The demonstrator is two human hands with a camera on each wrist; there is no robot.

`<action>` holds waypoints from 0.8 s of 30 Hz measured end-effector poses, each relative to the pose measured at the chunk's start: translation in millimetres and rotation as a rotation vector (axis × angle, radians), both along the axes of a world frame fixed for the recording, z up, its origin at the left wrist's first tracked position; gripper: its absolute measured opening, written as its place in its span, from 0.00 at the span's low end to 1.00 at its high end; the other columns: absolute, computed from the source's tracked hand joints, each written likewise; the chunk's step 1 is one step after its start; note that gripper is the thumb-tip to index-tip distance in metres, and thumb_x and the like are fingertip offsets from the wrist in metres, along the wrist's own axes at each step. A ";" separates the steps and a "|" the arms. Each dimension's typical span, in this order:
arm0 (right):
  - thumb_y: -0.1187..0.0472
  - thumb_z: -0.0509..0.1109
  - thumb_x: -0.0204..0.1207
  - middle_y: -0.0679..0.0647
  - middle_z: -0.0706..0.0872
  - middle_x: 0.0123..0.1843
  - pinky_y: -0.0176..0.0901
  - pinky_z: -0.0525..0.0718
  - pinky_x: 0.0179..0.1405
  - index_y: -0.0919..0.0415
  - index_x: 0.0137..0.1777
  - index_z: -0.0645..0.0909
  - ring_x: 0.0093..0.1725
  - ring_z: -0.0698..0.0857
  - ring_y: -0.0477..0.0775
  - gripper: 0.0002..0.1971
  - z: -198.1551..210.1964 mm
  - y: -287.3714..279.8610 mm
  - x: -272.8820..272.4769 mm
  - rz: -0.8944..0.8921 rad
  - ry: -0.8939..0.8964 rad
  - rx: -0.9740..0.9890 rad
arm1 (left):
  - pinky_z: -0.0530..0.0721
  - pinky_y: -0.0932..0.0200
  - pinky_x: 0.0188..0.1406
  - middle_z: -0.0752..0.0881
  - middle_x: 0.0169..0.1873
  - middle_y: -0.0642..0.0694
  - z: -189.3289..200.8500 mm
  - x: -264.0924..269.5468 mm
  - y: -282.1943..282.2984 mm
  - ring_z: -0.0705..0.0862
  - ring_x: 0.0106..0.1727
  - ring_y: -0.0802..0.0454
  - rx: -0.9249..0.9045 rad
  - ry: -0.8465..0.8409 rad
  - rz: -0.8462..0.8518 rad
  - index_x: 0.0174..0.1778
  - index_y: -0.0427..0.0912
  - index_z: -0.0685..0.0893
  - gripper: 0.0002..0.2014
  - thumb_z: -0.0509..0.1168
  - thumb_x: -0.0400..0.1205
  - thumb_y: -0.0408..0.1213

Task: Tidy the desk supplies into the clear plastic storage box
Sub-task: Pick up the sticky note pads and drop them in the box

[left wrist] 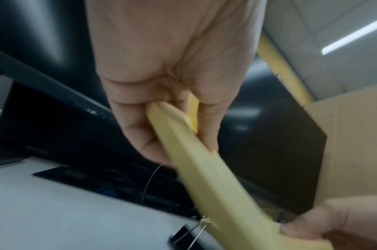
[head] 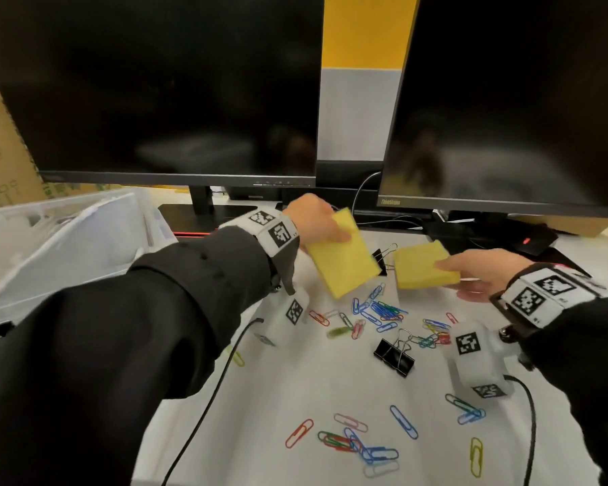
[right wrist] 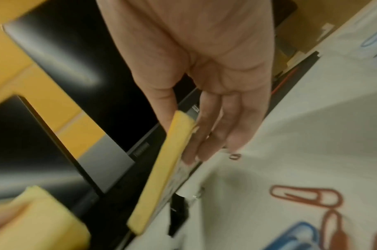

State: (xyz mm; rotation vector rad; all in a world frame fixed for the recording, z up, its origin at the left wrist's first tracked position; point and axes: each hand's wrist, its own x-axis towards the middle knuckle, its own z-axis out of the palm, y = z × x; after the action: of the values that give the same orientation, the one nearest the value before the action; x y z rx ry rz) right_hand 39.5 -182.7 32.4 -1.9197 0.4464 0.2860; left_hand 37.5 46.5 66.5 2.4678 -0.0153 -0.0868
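My left hand [head: 318,219] grips one yellow sticky-note pad [head: 343,257] above the desk, thumb on top and fingers beneath; the left wrist view shows that pad [left wrist: 196,162] edge-on in the left hand [left wrist: 168,94]. My right hand [head: 478,271] pinches a second yellow pad [head: 423,264] by its right edge, seen in the right wrist view as a slab [right wrist: 164,167] between thumb and fingers [right wrist: 207,135]. The clear plastic storage box [head: 60,240] stands at the left. Several coloured paper clips [head: 383,310] and black binder clips [head: 394,356] lie scattered on the white desk [head: 285,391].
Two dark monitors [head: 162,92] stand at the back with stands and cables under them. Another binder clip [head: 381,256] lies between the two pads. Cardboard boxes [head: 0,145] sit far left. Black cables [head: 204,412] trail from both wrists across the desk.
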 end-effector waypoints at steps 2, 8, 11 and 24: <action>0.70 0.65 0.78 0.63 0.84 0.57 0.46 0.86 0.42 0.69 0.54 0.77 0.38 0.82 0.54 0.06 8.9 -2.5 -9.1 -0.023 -0.041 0.156 | 0.85 0.46 0.58 0.80 0.64 0.39 20.0 -13.4 -2.9 0.81 0.63 0.39 -0.151 -0.062 -0.007 0.70 0.37 0.75 0.24 0.65 0.81 0.46; 0.66 0.62 0.80 0.58 0.88 0.50 0.39 0.89 0.27 0.64 0.58 0.79 0.38 0.90 0.52 0.10 28.4 11.4 -46.3 0.161 -0.245 0.345 | 0.79 0.66 0.38 0.83 0.51 0.48 47.5 -38.9 -26.1 0.82 0.43 0.57 -0.263 -0.152 -0.208 0.62 0.42 0.83 0.19 0.64 0.80 0.49; 0.62 0.60 0.82 0.55 0.87 0.51 0.42 0.90 0.32 0.61 0.64 0.79 0.42 0.89 0.53 0.14 30.9 27.7 -56.9 0.237 -0.288 0.379 | 0.77 0.54 0.62 0.81 0.60 0.41 40.7 -40.0 -33.6 0.78 0.60 0.47 -0.001 -0.268 -0.254 0.62 0.42 0.82 0.20 0.62 0.81 0.52; 0.57 0.60 0.80 0.61 0.86 0.59 0.47 0.91 0.38 0.63 0.66 0.75 0.50 0.90 0.58 0.17 42.1 76.0 -98.0 0.359 -0.350 0.645 | 0.77 0.55 0.51 0.81 0.56 0.43 30.9 -52.8 -5.4 0.79 0.58 0.45 -0.069 -0.451 -0.064 0.63 0.40 0.76 0.22 0.62 0.81 0.53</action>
State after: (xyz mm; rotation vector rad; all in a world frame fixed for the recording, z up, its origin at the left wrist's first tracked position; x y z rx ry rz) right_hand -58.5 -106.7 74.5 -1.3596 -0.2149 0.2760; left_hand -15.3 41.1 97.5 2.3678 -0.2866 0.4361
